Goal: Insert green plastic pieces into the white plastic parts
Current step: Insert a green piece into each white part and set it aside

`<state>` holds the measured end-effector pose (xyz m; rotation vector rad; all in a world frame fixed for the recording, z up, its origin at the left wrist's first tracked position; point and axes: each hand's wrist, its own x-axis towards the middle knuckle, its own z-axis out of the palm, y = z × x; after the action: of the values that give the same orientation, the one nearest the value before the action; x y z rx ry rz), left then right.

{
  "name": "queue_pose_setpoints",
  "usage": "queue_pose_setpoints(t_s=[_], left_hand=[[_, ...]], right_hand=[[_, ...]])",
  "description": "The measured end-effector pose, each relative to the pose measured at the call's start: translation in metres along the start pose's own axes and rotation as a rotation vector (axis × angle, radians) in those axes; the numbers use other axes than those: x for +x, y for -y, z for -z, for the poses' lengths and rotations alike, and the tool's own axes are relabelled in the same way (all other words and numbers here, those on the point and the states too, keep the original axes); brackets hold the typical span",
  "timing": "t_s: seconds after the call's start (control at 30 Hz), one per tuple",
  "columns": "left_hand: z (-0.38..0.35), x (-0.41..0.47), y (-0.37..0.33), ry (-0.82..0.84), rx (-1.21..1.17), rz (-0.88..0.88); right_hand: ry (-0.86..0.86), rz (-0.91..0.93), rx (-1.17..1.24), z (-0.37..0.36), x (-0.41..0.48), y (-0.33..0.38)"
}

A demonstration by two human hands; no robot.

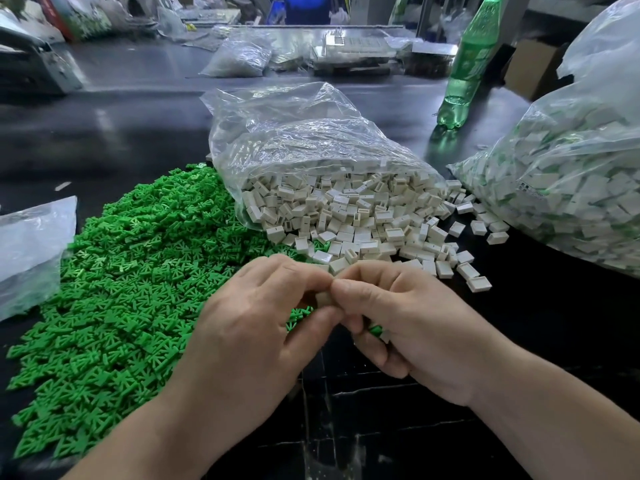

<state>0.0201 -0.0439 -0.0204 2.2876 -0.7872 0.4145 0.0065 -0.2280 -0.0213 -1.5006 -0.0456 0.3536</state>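
White and boxy, one small plastic part (pixel 323 299) sits pinched between the left hand (pixel 263 327) and right hand (pixel 408 327). A bulging clear bag of finished pieces (pixel 561 188) lies right; heaps of loose green plastic pieces (pixel 121 271) and spilled white plastic shells (pixel 363 223) remain.

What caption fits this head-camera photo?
Both hands pinch a white part between green pieces and a bag.

On the bench (pixel 145 133) we find the loose pieces (pixel 114 278) heaped at left, the open bag of parts (pixel 311 168) behind our hands (pixel 332 327), a fuller bag (pixel 568 181) right, and a bottle (pixel 465 67) behind.
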Motion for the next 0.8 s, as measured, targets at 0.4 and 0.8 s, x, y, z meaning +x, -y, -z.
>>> queue_pose_setpoints(t_s=[0.4, 0.8], left_hand=[[0.0069, -0.0003, -0.0044, 0.179, -0.99, 0.396], [0.004, -0.0055, -0.0046, 0.067, -0.307, 0.085]], right_hand=[[0.18, -0.077, 0.2, 0.0007, -0.0027, 0.005], [0.251, -0.143, 0.268, 0.0007, -0.0026, 0.0032]])
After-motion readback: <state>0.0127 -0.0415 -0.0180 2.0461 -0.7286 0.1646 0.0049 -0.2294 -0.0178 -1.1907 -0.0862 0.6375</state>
